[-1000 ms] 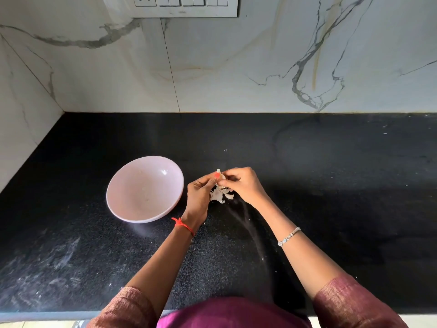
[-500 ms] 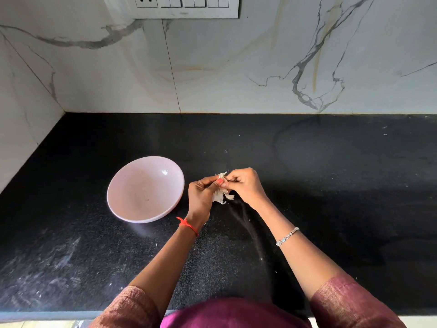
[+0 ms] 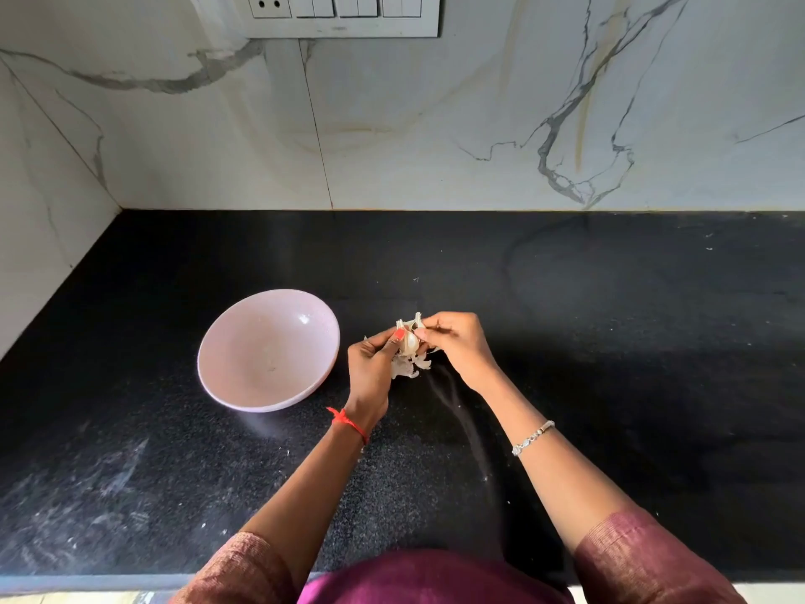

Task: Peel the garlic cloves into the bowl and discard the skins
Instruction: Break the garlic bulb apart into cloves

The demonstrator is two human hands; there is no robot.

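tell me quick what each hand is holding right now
Left hand: grips the white papery-skinned garlic.
Right hand: pinches the same garlic from the other side.

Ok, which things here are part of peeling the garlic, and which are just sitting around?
Part of the job:
garlic, held by the left hand and right hand
loose skins hanging under it
pink bowl, beside the left hand

Just there:
switch panel on the wall
black counter

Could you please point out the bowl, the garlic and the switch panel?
bowl [image 3: 244, 342], head view, bare inner wall.
garlic [image 3: 410, 340], head view, pale rounded clove.
switch panel [image 3: 344, 13], head view, a middle switch.
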